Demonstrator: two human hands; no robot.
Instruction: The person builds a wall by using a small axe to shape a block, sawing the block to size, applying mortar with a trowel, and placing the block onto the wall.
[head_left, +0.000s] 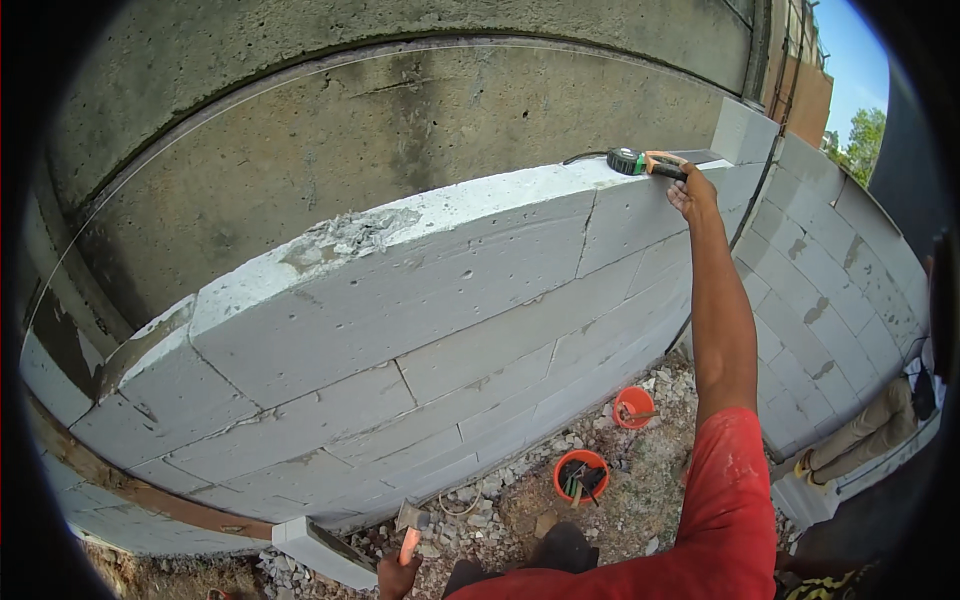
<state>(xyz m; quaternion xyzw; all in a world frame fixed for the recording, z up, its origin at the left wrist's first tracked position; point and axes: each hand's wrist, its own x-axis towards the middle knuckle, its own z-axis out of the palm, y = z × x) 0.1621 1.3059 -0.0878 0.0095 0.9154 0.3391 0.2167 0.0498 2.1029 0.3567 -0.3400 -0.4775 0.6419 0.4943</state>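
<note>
My right arm reaches out to the top of a white block wall. There my right hand is closed round the orange and black handle of a handsaw, whose blade lies flat along the wall top toward the right. Just left of the handle sits a green and black tape measure. Low in the picture, my left hand grips the orange handle of a hammer, its grey head pointing up and away from me. Rough grey mortar is smeared on the wall top.
Two orange buckets stand on the rubble ground: one with tools, a smaller one beyond it. A concrete wall rises behind the blocks. A loose block is near my left hand. At right, another person's legs show.
</note>
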